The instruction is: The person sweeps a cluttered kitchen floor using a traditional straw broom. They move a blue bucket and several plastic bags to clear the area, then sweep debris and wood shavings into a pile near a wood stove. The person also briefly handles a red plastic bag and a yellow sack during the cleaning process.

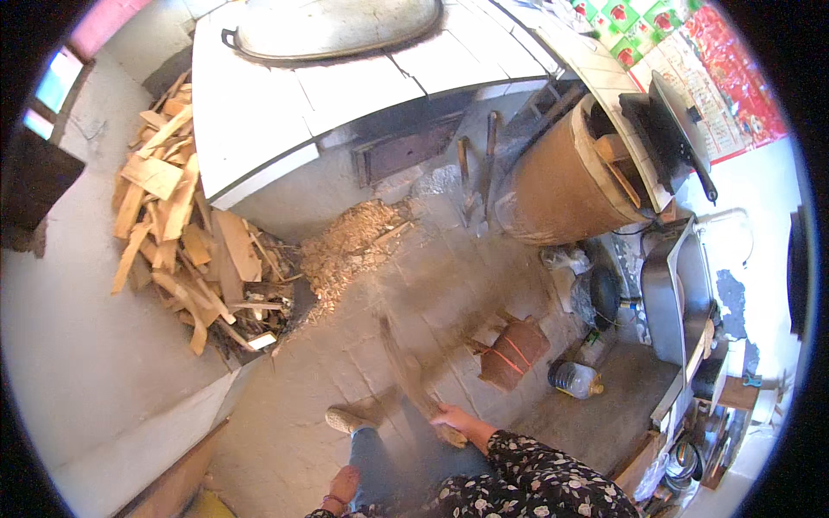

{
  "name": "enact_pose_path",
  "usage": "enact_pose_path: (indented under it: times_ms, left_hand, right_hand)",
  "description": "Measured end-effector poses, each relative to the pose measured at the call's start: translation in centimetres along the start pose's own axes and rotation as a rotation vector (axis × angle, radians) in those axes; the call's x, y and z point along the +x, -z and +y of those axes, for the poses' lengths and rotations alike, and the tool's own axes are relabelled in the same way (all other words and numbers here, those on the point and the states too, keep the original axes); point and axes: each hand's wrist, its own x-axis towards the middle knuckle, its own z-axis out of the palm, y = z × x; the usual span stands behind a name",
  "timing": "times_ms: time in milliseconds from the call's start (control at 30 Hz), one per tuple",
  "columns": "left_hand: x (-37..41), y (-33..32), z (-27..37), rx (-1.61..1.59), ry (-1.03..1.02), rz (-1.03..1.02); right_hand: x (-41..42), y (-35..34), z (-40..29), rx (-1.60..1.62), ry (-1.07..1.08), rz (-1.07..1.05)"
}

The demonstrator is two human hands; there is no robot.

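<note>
My right hand (458, 419) grips the near end of a long, slightly curved brown tool, seemingly a hand broom (409, 379). Its far end is blurred and points across the floor towards a heap of wood chips (350, 249), below the front of a white-tiled stove (363, 94). Dusty haze hangs over the floor around that end. My left hand (343, 484), with a band at the wrist, is beside my jeans-clad leg; its fingers look curled and nothing shows in them. One light shoe (346, 419) rests on the floor left of the tool.
Split firewood (171, 194) is piled left of the stove. A metal stove door (411, 152) and two leaning long-handled tools (476, 162) stand beyond the chips. To the right are a brown barrel (563, 178), a low stool (515, 353), a plastic bottle (573, 380) and a metal sink (677, 291).
</note>
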Motion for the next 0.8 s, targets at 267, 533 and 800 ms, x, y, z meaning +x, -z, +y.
enact_pose_path:
  times_ms: [267, 533, 800]
  left_hand:
    - [-4.2, -4.1, -3.2, 0.012, -0.147, -0.116]
    - [-4.4, -4.1, -0.6, -0.024, -0.19, 0.027]
    - [-4.3, -3.9, -2.5, -0.083, -0.181, 0.077]
  right_hand:
    - [0.2, 0.3, -1.6, -0.264, 0.057, -0.126]
    - [0.7, 3.7, -7.1, -1.06, 0.176, 0.054]
    - [-4.4, 4.0, -9.3, -0.852, 0.405, -0.113]
